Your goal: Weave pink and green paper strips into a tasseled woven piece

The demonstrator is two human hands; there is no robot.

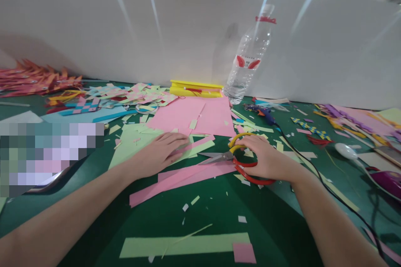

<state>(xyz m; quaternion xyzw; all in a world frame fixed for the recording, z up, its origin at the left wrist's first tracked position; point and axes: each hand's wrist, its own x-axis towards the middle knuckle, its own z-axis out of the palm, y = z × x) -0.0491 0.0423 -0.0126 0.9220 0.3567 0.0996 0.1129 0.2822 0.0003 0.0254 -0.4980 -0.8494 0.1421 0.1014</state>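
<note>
My right hand (258,154) is closed around the yellow and red handles of a pair of scissors (224,157). The blades point left and stand a little apart. My left hand (166,150) rests palm down with its fingers and thumb on a green paper strip (199,147) and a pink paper strip (202,142), whose ends stick out to the right. Below the scissors, long pink strips (175,180) lie crossed on the table. A light green sheet (125,146) is partly under my left forearm and hand. Behind it lies a large pink sheet (209,114).
A plastic bottle (249,56) leans against the white wall beside a yellow holder (196,89). A glue gun (265,113) trails its black cord to the right. Paper scraps, a green strip (188,245), a white spoon (346,151) and a blurred-out object (53,158) lie around.
</note>
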